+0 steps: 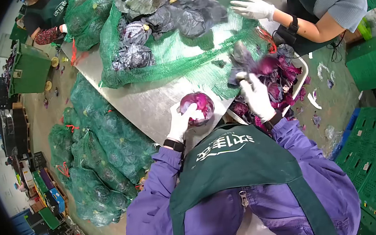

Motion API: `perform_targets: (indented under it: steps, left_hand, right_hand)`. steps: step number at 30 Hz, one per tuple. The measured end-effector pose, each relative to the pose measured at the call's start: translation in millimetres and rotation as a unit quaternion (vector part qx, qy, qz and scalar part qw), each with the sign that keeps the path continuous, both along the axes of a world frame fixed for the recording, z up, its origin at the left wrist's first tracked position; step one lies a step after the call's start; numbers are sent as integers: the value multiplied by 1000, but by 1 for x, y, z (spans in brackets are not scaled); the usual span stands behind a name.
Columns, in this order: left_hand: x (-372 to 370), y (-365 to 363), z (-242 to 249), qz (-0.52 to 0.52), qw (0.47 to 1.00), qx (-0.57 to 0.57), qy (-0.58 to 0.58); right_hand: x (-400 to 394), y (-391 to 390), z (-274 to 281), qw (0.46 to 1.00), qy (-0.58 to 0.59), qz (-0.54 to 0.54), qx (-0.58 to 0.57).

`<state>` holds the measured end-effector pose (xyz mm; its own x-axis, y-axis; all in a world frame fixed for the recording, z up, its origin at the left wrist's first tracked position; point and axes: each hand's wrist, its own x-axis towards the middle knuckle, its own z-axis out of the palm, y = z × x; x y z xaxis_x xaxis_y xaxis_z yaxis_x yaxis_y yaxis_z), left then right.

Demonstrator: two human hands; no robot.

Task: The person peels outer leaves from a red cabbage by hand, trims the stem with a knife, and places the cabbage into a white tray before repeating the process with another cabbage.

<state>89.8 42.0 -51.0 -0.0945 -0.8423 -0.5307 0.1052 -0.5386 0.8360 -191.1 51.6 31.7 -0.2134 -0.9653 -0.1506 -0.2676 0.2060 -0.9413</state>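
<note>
A peeled red cabbage (200, 108), glossy purple with pale patches, rests in my left hand (180, 121). The fingers are closed on it, just above the near edge of the metal table (142, 99). My right hand (258, 96) is closed over the white bin (303, 76) of loose purple leaves (280, 72). Something dark shows at its fingertips, and a blurred grey-purple shape (243, 56) lies just beyond. Motion blur hides what it is. Both hands wear white gloves.
Several unpeeled cabbages (135, 33) lie on green netting (114, 63). A co-worker's gloved hands (254, 8) reach in at upper right. Filled net sacks (101, 150) stand on the floor at left, green crates (373, 156) at right. Another person (42, 18) is at upper left.
</note>
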Motion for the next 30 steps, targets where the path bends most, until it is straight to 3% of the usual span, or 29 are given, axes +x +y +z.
perform_targets:
  steps: [1,2,3,5,6,7,8,9,10,11,12,17,23,27,30]
  left_hand:
    - [2,1,-9,-1,1000,-1,-3]
    - [3,3,-13,22,982,-96,-160]
    - [4,5,-15,44,931,-187,-310]
    - [4,5,-10,15,931,-217,-293]
    - [3,4,-2,-9,929,-246,-274]
    - [3,4,6,-32,926,-275,-256]
    - [-9,6,49,-87,908,-208,-353]
    - [-13,9,43,-88,908,-204,-354]
    - [-16,8,32,-84,856,-269,-433]
    - [-21,8,25,-79,792,-333,-505]
    - [-31,10,23,-9,842,-293,-452]
    - [-46,11,28,10,834,-311,-455]
    - [-50,1,29,-3,866,-314,-389]
    - [-56,-8,26,-7,853,-307,-423]
    - [-67,-6,26,-20,807,-330,-490]
  right_hand:
    - [3,1,-1,998,0,57,38]
    - [5,1,-18,996,-28,87,0]
    - [-2,-1,-43,994,-10,94,52]
    - [-10,-2,-63,994,-34,11,107]
    - [-14,-3,-79,999,1,-13,47]
    - [-18,-1,-95,998,-42,-29,45]
    - [-13,1,-82,1000,11,3,16]
    - [-3,5,-58,997,62,34,-11]
    - [8,6,-45,985,128,85,-75]
    - [22,9,-35,984,98,116,-95]
    - [36,11,-21,985,90,136,-62]
    - [59,11,-25,968,139,199,-57]
    - [60,4,-30,962,143,222,-65]
    - [60,-7,-43,951,215,206,-85]
    - [58,-21,-57,909,317,264,-62]
